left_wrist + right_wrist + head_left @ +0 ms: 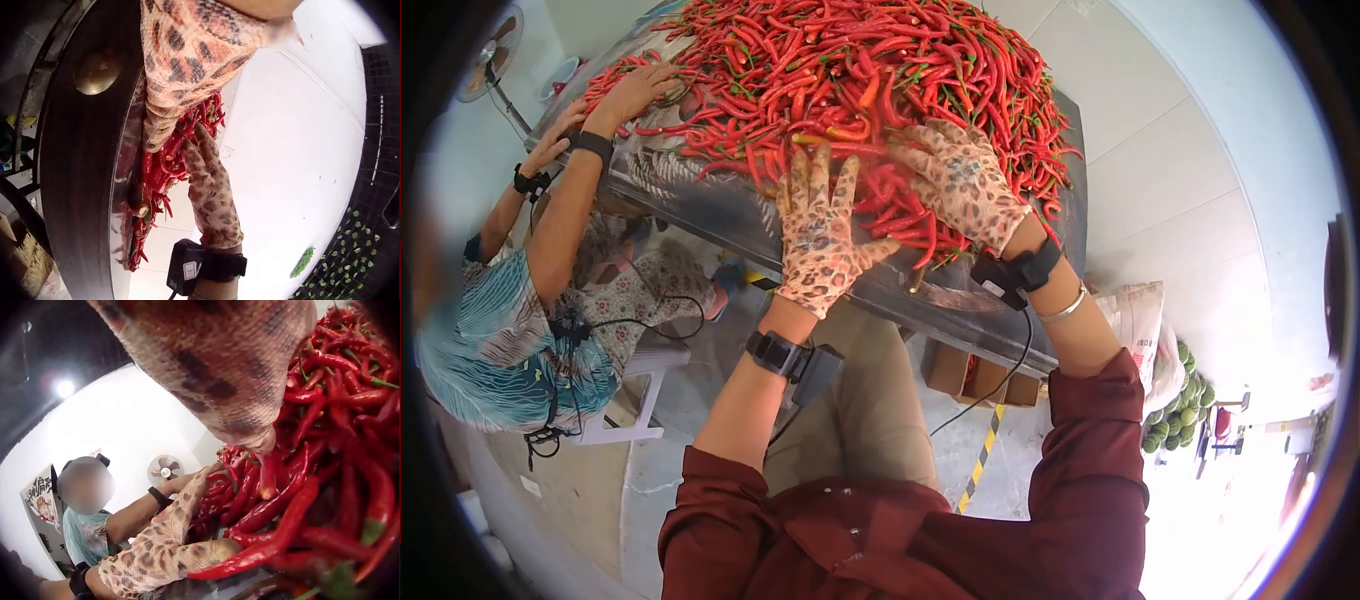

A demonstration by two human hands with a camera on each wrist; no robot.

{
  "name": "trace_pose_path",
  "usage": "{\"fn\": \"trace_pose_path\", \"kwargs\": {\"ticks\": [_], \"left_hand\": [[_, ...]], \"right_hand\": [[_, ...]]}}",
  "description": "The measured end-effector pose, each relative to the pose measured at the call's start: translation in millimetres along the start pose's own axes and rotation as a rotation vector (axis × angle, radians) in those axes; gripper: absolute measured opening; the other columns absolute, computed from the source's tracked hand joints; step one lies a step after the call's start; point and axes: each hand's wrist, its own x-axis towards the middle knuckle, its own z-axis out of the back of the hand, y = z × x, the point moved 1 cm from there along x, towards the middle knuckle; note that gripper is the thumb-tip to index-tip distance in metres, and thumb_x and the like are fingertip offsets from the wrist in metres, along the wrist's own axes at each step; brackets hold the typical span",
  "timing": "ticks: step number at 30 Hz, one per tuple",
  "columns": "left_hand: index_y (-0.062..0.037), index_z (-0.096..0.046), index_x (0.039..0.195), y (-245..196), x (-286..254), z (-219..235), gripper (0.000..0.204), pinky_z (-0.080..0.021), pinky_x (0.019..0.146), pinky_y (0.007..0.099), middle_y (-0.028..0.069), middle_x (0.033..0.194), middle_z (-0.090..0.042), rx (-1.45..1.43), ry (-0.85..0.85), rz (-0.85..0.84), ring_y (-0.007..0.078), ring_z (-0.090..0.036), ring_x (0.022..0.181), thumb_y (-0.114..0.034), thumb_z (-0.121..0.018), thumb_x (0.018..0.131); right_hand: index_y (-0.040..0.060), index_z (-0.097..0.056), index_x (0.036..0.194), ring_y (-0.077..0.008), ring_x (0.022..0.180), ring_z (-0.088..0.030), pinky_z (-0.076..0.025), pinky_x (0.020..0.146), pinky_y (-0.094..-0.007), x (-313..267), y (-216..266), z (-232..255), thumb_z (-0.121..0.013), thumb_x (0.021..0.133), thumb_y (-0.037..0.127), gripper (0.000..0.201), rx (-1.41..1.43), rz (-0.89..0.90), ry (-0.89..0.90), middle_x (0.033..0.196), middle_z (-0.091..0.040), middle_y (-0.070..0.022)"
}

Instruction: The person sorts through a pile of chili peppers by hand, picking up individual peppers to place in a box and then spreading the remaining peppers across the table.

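A large heap of red chili peppers with green stems covers the table top. My left hand, in a leopard-print glove, lies with straight, spread fingers at the heap's near edge, fingertips touching chilies. In the right wrist view its thumb lies against a long red chili. My right hand, gloved alike, rests on the right part of the heap with fingers extended among the chilies. Under its glove in the right wrist view a chili tip shows; some fingertips are hidden. Loose chilies lie between both hands.
At the left, another person's bare hands reach to the heap's edge. The table's dark rim runs in front of me. Below stands a cardboard box. A cable hangs from my right wrist. A fan stands far left.
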Motion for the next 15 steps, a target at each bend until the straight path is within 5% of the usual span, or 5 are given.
{"fn": "trace_pose_path", "kwargs": {"ticks": [8,15], "left_hand": [[-0.0079,-0.033,0.149,-2,3,3,0.108,-0.014,0.116,0.058,0.0241,0.155,-0.024,0.045,0.084,0.037,0.0426,-0.016,0.145,-0.06,-0.078,0.066],[-0.0102,-0.033,0.15,-4,3,2,0.107,-0.009,0.119,0.0539,0.0189,0.156,-0.026,0.101,0.102,0.044,0.0382,-0.016,0.146,-0.065,-0.074,0.067]], "right_hand": [[0.023,-0.058,0.132,-0.032,0.134,-0.04,-0.033,0.109,-0.0508,-36,-14,11,-0.06,0.089,0.021,0.043,0.053,-0.089,0.058,0.14,-0.05,-0.0075],[0.0162,-0.052,0.137,-0.0417,0.139,-0.032,-0.03,0.112,-0.0529,-68,-7,24,-0.067,0.083,0.028,0.058,0.196,-0.096,-0.207,0.148,-0.041,-0.0161]]}}
